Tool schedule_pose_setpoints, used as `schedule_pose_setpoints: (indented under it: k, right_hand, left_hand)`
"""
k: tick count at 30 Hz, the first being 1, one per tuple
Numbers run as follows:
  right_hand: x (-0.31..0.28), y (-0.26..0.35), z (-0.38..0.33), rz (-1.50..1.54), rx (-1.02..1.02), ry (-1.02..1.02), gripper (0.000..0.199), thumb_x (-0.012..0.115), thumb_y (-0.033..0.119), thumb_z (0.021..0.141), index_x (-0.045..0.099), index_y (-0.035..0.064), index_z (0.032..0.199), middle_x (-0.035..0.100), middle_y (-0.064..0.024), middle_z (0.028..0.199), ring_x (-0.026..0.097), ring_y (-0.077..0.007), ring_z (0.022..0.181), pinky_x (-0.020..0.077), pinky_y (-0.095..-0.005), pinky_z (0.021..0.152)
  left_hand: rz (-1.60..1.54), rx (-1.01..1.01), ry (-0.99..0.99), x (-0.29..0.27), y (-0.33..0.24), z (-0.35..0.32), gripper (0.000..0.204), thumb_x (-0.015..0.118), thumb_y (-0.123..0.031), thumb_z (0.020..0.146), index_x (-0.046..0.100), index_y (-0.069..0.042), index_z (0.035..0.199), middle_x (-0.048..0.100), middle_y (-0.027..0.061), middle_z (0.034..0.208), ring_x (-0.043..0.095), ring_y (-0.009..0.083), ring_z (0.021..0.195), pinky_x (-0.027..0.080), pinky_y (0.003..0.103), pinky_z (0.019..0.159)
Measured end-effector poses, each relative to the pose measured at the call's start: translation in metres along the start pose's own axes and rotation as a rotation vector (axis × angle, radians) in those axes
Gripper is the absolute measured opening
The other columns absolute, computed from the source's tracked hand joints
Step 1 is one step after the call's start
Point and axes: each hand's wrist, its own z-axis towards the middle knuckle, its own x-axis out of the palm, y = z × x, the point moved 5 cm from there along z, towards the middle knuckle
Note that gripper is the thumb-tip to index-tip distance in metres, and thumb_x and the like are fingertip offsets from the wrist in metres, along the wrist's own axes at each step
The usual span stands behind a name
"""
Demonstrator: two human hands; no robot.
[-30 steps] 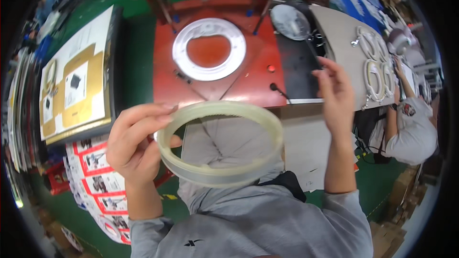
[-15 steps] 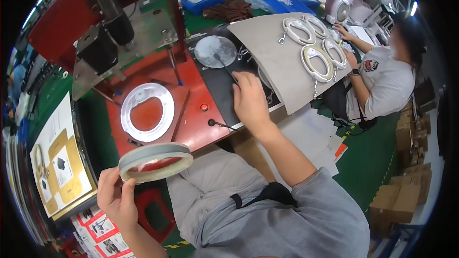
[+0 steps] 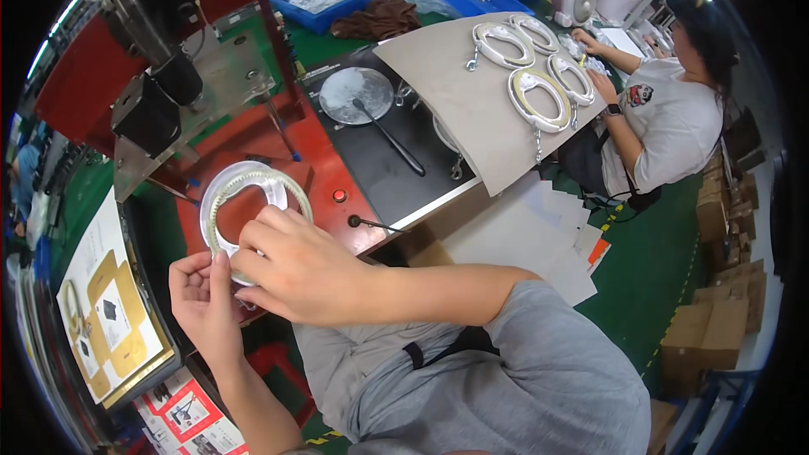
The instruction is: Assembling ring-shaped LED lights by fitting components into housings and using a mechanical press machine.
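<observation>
The left hand (image 3: 205,297) pinches the tilted pale ring (image 3: 216,206) by its near left edge, a white ring (image 3: 212,184) lies behind it on the red machine (image 3: 324,156), and the right hand (image 3: 293,263) bends over its near right side, that grip too hidden to tell.

The floor (image 3: 632,261) is green, with a yellow dashed line (image 3: 647,364) running along it at the right. Brown boxes (image 3: 681,333) stand stacked on that side, next to a pale wall (image 3: 768,265) at the rim. A black table (image 3: 364,156) with a pale front edge stands near the middle. One strip light (image 3: 57,18) glows at upper left, another at upper right; the far left is blurred.
</observation>
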Motion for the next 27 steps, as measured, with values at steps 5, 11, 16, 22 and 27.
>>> schedule_pose_setpoints:
  k: [5, 11, 16, 22, 27]
  right_hand:
    - [0.010, -0.008, 0.009, -0.095, 0.002, -0.029, 0.032, 0.083, 0.019, 0.077, 0.065, 0.0012, 0.098, 0.056, -0.0118, 0.097, 0.055, -0.0315, 0.095, 0.0474, -0.0432, 0.080]
    - [0.018, -0.015, 0.030, -0.265, -0.068, 0.147, 0.016, 0.064, 0.012, 0.082, 0.072, -0.0014, 0.087, 0.067, -0.0193, 0.094, 0.060, -0.0358, 0.095, 0.0500, -0.0449, 0.085]
    - [0.010, -0.035, 0.048, -0.200, -0.013, 0.227, 0.017, 0.079, 0.013, 0.078, 0.073, 0.0016, 0.089, 0.068, -0.0153, 0.097, 0.061, -0.0362, 0.102, 0.0513, -0.0456, 0.091]
    - [0.005, -0.041, 0.051, -0.255, 0.017, 0.348, 0.019, 0.082, 0.013, 0.080, 0.074, 0.0029, 0.094, 0.064, -0.0123, 0.098, 0.059, -0.0333, 0.102, 0.0514, -0.0423, 0.090]
    - [0.002, -0.035, 0.048, -0.292, 0.007, 0.347, 0.022, 0.083, 0.012, 0.079, 0.073, 0.0028, 0.095, 0.063, -0.0112, 0.097, 0.058, -0.0324, 0.101, 0.0508, -0.0416, 0.089]
  left_hand:
    - [-0.059, -0.009, -0.043, 0.003, 0.009, 0.007, 0.015, 0.071, -0.006, 0.100, 0.058, 0.001, 0.104, 0.064, 0.0035, 0.089, 0.059, 0.0049, 0.074, 0.046, 0.018, 0.063]
    - [-0.043, 0.042, -0.134, 0.007, 0.009, 0.019, 0.019, 0.077, -0.005, 0.096, 0.059, -0.002, 0.100, 0.064, 0.0020, 0.085, 0.062, 0.0057, 0.073, 0.047, 0.019, 0.062]
    - [0.241, 0.142, -0.165, 0.008, 0.001, 0.024, 0.019, 0.077, -0.012, 0.095, 0.064, 0.000, 0.092, 0.066, 0.0090, 0.079, 0.064, 0.0118, 0.071, 0.052, 0.028, 0.067]
    - [0.227, 0.242, -0.130, -0.002, 0.010, 0.009, 0.014, 0.076, -0.007, 0.092, 0.069, 0.003, 0.101, 0.065, 0.0123, 0.100, 0.065, 0.0198, 0.081, 0.054, 0.030, 0.071]
    - [0.263, 0.347, -0.134, -0.005, 0.013, 0.005, 0.012, 0.075, -0.005, 0.092, 0.069, 0.002, 0.101, 0.066, 0.0123, 0.105, 0.065, 0.0228, 0.090, 0.055, 0.032, 0.076]
